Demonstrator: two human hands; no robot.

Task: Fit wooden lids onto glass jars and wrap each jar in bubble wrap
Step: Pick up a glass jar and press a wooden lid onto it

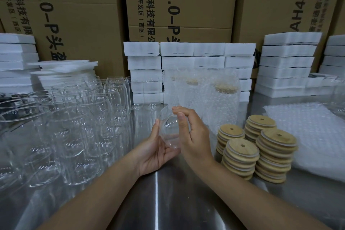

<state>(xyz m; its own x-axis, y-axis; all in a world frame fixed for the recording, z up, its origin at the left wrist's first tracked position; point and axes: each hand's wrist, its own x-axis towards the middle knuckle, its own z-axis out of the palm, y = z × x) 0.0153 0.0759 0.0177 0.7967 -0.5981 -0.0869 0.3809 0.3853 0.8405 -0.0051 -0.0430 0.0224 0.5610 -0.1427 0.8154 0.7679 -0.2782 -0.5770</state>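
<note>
A clear glass jar (169,127) without a lid is held tilted above the steel table, between both hands. My left hand (155,152) cradles its base from below, thumb up along the left side. My right hand (192,134) grips the jar from the right, its fingers curled over the rim. Several stacks of round wooden lids (255,145) with a small hole stand just right of my hands. Flat bubble wrap sheets (315,136) lie at the far right. Three wrapped, lidded jars (205,97) stand behind my hands.
Many bare glass jars (74,123) crowd the left half of the steel table (168,201). White foam blocks (190,56) are stacked along the back, in front of tall cardboard boxes (177,5). Another glass jar (338,99) stands at the right edge.
</note>
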